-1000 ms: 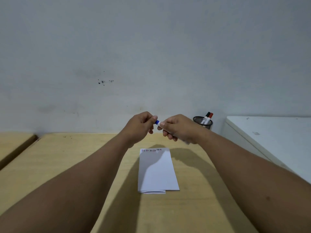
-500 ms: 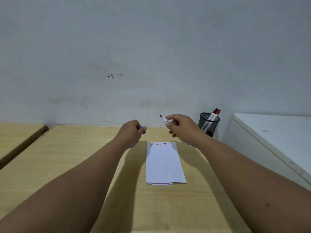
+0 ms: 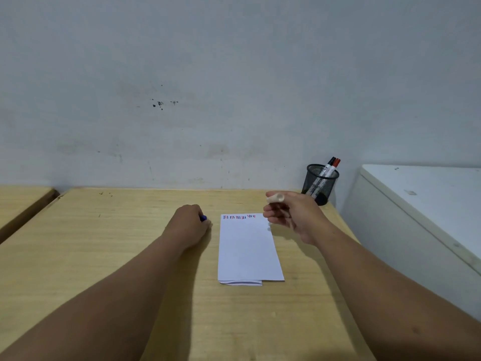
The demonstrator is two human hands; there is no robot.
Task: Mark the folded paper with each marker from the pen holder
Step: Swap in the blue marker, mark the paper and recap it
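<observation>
Two markers (image 3: pixel 330 166), one capped black and one red, lean right in the mesh pen holder (image 3: pixel 320 184) at the table's (image 3: pixel 104 243) far right corner. Only a blue cap (image 3: pixel 203 218) shows from the closed left hand (image 3: pixel 188 225). Blur hides whatever the curled right hand (image 3: pixel 289 214) grips. Folded paper (image 3: pixel 248 251) lies between both hands, long axis running away from the person, marks (image 3: pixel 239 217) along its far edge.

Paper (image 3: pixel 248 251) between hands; holder (image 3: pixel 320 184) behind, apparently right.

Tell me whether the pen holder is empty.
Not empty. The black mesh pen holder stands upright with two markers in it: a black-capped marker and a red-capped marker.
</observation>
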